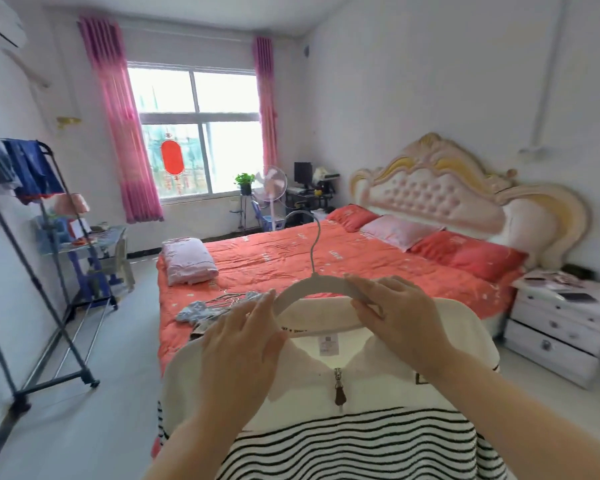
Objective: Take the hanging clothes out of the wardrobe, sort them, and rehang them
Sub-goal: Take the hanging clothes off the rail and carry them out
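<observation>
Neck label (328, 344) print unreadable; bedcover (361, 261) reads "LOVE". Cream zip-neck sweater (326, 441), black-striped below, hangs on white hanger (314, 282) before the bed; right hand (402, 313) grips the hanger, left hand (239, 348) lies flat on its shoulder

Bed (257, 258) with red cover, centre frame; tufted headboard (430, 202) at right. Pink curtains (125, 133) flank window (222, 98), upper centre. Standing fan (271, 183) below it. White nightstand (555, 327), right edge.
</observation>
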Action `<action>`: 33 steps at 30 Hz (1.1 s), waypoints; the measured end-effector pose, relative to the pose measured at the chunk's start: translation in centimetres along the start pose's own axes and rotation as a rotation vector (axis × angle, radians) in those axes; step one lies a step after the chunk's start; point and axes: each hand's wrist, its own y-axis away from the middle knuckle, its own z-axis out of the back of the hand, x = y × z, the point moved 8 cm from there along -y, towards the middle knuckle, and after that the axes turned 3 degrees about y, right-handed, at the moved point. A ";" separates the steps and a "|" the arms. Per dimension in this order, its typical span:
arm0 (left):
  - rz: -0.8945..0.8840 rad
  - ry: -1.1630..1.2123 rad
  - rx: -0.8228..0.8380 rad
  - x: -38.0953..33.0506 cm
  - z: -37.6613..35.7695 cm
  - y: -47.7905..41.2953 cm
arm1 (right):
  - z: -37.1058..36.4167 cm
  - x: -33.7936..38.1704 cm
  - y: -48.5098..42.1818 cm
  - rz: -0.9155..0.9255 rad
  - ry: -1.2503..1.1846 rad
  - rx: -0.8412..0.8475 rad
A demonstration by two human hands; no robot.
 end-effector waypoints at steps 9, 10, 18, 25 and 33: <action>-0.012 0.149 0.090 -1.7 -14.9 -6.5 | -3.4 -13.6 0.0 -0.017 0.140 0.022; -0.011 0.147 0.097 -2.0 -16.7 -7.2 | -4.1 -15.5 0.1 -0.021 0.130 0.031; 0.062 0.121 0.176 -3.2 -29.7 -13.8 | -10.3 -29.1 -1.7 -0.010 0.083 0.079; 0.138 0.111 0.268 0.3 -39.7 -18.5 | -18.7 -37.8 -3.1 0.001 0.075 0.110; 0.150 0.175 0.365 6.1 -50.2 -25.4 | -29.0 -46.1 -5.8 -0.029 0.100 0.147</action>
